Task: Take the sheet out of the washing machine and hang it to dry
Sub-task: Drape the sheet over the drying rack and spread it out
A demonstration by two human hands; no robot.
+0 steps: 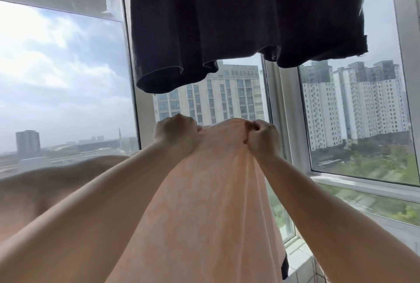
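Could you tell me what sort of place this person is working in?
Probably an enclosed high-rise balcony used for drying laundry: dark cloth hangs overhead, tall windows overlook apartment towers far below, and both hands lift a peach sheet.

peach sheet (204, 203), bunched at top, held raised, draping down

Your only view comes from the head camera, tilted forward and up along both outstretched arms. It sits close behind your left hand (176, 131) and right hand (262, 138), facing the window (68, 78) beyond them.
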